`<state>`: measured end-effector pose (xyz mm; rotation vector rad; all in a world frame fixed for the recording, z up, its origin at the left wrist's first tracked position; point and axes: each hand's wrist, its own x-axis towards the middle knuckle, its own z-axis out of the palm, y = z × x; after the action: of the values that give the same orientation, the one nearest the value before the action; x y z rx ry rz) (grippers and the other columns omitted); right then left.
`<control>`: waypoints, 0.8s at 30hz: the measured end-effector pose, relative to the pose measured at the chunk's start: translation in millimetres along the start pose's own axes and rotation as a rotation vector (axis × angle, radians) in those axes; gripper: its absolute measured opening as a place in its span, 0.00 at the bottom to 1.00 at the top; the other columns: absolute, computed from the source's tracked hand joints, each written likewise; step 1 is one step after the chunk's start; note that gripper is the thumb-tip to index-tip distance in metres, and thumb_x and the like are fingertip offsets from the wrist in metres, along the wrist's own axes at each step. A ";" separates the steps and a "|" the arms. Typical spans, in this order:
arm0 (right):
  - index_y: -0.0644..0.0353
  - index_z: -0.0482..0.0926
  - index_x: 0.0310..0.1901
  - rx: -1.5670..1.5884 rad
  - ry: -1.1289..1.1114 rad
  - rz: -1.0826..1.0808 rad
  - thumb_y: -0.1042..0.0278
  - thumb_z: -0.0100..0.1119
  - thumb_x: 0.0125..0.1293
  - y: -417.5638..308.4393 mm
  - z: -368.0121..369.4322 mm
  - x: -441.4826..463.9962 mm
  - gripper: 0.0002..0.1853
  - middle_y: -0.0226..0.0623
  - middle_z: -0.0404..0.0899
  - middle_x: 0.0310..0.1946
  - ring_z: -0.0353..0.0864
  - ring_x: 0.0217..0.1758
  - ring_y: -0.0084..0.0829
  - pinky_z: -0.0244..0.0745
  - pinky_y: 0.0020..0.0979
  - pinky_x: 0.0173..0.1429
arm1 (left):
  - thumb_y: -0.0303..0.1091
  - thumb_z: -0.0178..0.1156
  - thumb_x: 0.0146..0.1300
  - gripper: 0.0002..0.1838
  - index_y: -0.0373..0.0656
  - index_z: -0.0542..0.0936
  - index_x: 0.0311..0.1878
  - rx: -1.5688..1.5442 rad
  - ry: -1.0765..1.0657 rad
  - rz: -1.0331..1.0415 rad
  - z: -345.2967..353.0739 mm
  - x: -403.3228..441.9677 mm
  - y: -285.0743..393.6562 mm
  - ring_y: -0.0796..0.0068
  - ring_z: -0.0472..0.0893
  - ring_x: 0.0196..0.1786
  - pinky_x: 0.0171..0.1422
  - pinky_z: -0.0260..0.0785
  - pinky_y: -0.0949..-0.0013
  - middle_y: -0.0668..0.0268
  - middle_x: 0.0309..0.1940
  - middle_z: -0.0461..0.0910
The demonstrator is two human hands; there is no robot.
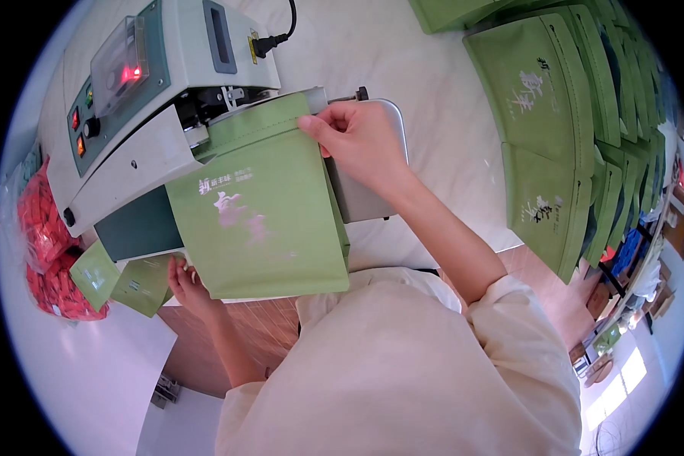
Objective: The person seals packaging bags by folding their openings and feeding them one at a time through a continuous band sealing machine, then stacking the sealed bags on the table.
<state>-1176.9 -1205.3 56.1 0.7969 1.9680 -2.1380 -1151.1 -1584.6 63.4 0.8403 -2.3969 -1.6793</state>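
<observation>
A green printed pouch (262, 220) lies with its top edge in the slot of a white and dark-green sealing machine (144, 144). At the pouch's upper right corner, my right hand (361, 140) pinches the edge between thumb and fingers. My left hand (192, 289) is beside the pouch's lower left edge, fingers stretched upward and apart, close to another green pouch (146, 283). The pouch edge partly hides that hand, so whether it touches either pouch is unclear.
Many green pouches (536, 99) stand stacked at the right of the pale marble-patterned table (433, 91). Red packets in clear plastic (49, 228) sit at the left. A black power cord (281, 36) plugs into the machine, whose red lights glow. A metal plate (361, 190) extends beside the pouch.
</observation>
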 end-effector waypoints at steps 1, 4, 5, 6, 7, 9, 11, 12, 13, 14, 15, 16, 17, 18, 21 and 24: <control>0.69 0.81 0.30 0.000 -0.001 0.000 0.61 0.61 0.60 0.9 1.9 0.5 0.16 0.35 0.76 0.17 0.71 0.19 0.22 0.67 0.28 0.27 | 0.34 0.48 0.69 0.15 0.40 0.71 0.56 0.000 0.001 0.000 0.0 -7.3 -5.7 0.78 0.74 0.46 0.51 0.67 0.72 0.65 0.47 0.75; 0.70 0.80 0.31 0.025 -0.013 -0.011 0.62 0.60 0.60 0.6 6.4 0.7 0.15 0.36 0.76 0.17 0.71 0.20 0.22 0.67 0.28 0.28 | 0.33 0.49 0.68 0.15 0.40 0.70 0.55 -0.111 0.055 -0.018 11.0 -48.0 -19.7 0.78 0.74 0.44 0.50 0.67 0.73 0.67 0.47 0.74; 0.70 0.80 0.31 0.040 -0.006 0.008 0.62 0.59 0.61 -3.3 8.8 -1.1 0.15 0.36 0.76 0.17 0.71 0.20 0.22 0.67 0.28 0.28 | 0.34 0.49 0.68 0.14 0.42 0.70 0.54 -0.064 0.073 -0.074 15.7 -63.4 -21.7 0.77 0.74 0.44 0.49 0.68 0.72 0.68 0.45 0.74; 0.70 0.80 0.31 0.056 0.000 0.026 0.63 0.59 0.61 -5.2 10.7 -2.1 0.14 0.36 0.76 0.17 0.71 0.20 0.22 0.67 0.28 0.29 | 0.36 0.50 0.68 0.13 0.45 0.70 0.53 -0.016 0.091 -0.129 16.6 -73.9 -24.2 0.77 0.74 0.43 0.47 0.69 0.72 0.69 0.42 0.75; 0.70 0.80 0.31 0.056 -0.001 0.027 0.63 0.59 0.61 -4.6 12.9 -1.8 0.14 0.36 0.76 0.17 0.71 0.20 0.22 0.67 0.28 0.29 | 0.36 0.50 0.68 0.13 0.45 0.70 0.53 -0.015 0.092 -0.129 11.2 -79.5 -35.5 0.77 0.74 0.43 0.47 0.69 0.72 0.69 0.42 0.75; 0.70 0.81 0.32 0.062 0.011 0.030 0.62 0.60 0.63 -2.2 17.2 -1.6 0.15 0.31 0.78 0.19 0.72 0.22 0.16 0.67 0.21 0.27 | 0.35 0.50 0.69 0.08 0.47 0.71 0.47 -0.058 -0.013 -0.171 -3.6 -90.7 -68.5 0.80 0.73 0.38 0.39 0.66 0.75 0.72 0.37 0.75; 0.70 0.81 0.32 0.040 0.013 0.022 0.63 0.59 0.63 -5.2 19.5 -2.1 0.15 0.32 0.78 0.19 0.72 0.22 0.16 0.66 0.22 0.27 | 0.34 0.50 0.68 0.10 0.43 0.70 0.50 0.012 -0.058 -0.257 -11.7 -103.7 -79.9 0.78 0.73 0.44 0.47 0.66 0.73 0.69 0.42 0.74; 0.70 0.81 0.32 0.018 0.017 0.013 0.63 0.59 0.63 -6.7 21.5 -2.5 0.14 0.32 0.78 0.19 0.71 0.21 0.17 0.66 0.23 0.26 | 0.33 0.51 0.67 0.13 0.39 0.70 0.52 0.081 -0.105 -0.343 -12.2 -109.2 -82.1 0.76 0.73 0.49 0.55 0.65 0.71 0.67 0.47 0.74; 0.70 0.81 0.32 0.018 0.017 0.013 0.63 0.59 0.63 -7.1 23.4 -2.7 0.14 0.32 0.78 0.19 0.71 0.21 0.17 0.66 0.23 0.26 | 0.33 0.51 0.67 0.13 0.39 0.70 0.52 0.081 -0.105 -0.343 -4.1 -115.5 -76.6 0.76 0.73 0.49 0.55 0.65 0.71 0.67 0.47 0.74; 0.70 0.81 0.32 0.013 0.025 -0.002 0.64 0.59 0.63 -7.6 25.4 -2.8 0.14 0.32 0.77 0.18 0.71 0.21 0.17 0.66 0.23 0.26 | 0.32 0.51 0.66 0.13 0.39 0.70 0.52 0.058 -0.093 -0.369 5.4 -122.1 -70.6 0.75 0.74 0.48 0.53 0.66 0.71 0.67 0.46 0.74; 0.70 0.81 0.32 0.007 0.034 -0.016 0.64 0.58 0.63 -8.2 27.1 -3.1 0.14 0.32 0.77 0.18 0.70 0.20 0.17 0.66 0.24 0.26 | 0.32 0.52 0.66 0.13 0.38 0.70 0.52 0.036 -0.082 -0.396 11.9 -125.9 -66.7 0.75 0.74 0.46 0.51 0.67 0.72 0.67 0.46 0.75; 0.70 0.81 0.32 0.006 0.037 -0.016 0.64 0.58 0.63 -9.3 28.1 -3.6 0.14 0.32 0.77 0.18 0.70 0.20 0.17 0.66 0.24 0.26 | 0.32 0.52 0.66 0.13 0.38 0.70 0.52 0.036 -0.085 -0.396 13.1 -128.0 -68.1 0.75 0.74 0.46 0.51 0.67 0.72 0.67 0.46 0.75; 0.70 0.80 0.31 0.016 0.047 -0.002 0.64 0.59 0.62 -11.5 29.9 -4.4 0.14 0.32 0.77 0.17 0.69 0.20 0.16 0.65 0.23 0.26 | 0.31 0.52 0.65 0.13 0.37 0.71 0.51 0.019 -0.119 -0.395 13.0 -129.6 -70.2 0.75 0.74 0.45 0.50 0.67 0.71 0.66 0.45 0.75; 0.70 0.80 0.31 0.026 0.057 0.011 0.64 0.59 0.62 -13.1 32.0 -5.1 0.14 0.32 0.76 0.17 0.68 0.20 0.16 0.65 0.23 0.26 | 0.31 0.52 0.65 0.13 0.37 0.71 0.51 0.010 -0.136 -0.395 13.4 -129.9 -70.6 0.75 0.75 0.45 0.49 0.67 0.71 0.66 0.45 0.75; 0.70 0.79 0.28 0.080 0.094 0.038 0.67 0.59 0.61 -15.6 40.4 -6.9 0.13 0.41 0.77 0.16 0.73 0.18 0.27 0.70 0.30 0.29 | 0.30 0.52 0.65 0.13 0.36 0.73 0.50 0.032 -0.192 -0.372 14.1 -130.1 -70.2 0.75 0.75 0.45 0.49 0.68 0.71 0.65 0.44 0.75; 0.71 0.79 0.28 0.142 0.135 0.009 0.67 0.59 0.61 -9.2 50.1 -7.2 0.13 0.40 0.77 0.17 0.73 0.17 0.26 0.70 0.29 0.28 | 0.30 0.52 0.65 0.12 0.34 0.75 0.47 0.068 -0.206 -0.340 14.8 -129.4 -70.8 0.75 0.74 0.44 0.48 0.68 0.70 0.66 0.43 0.76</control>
<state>-1189.3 -1253.8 68.2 0.9957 1.8845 -2.2953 -1020.6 -1526.3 23.9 1.2000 -2.5748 -1.8922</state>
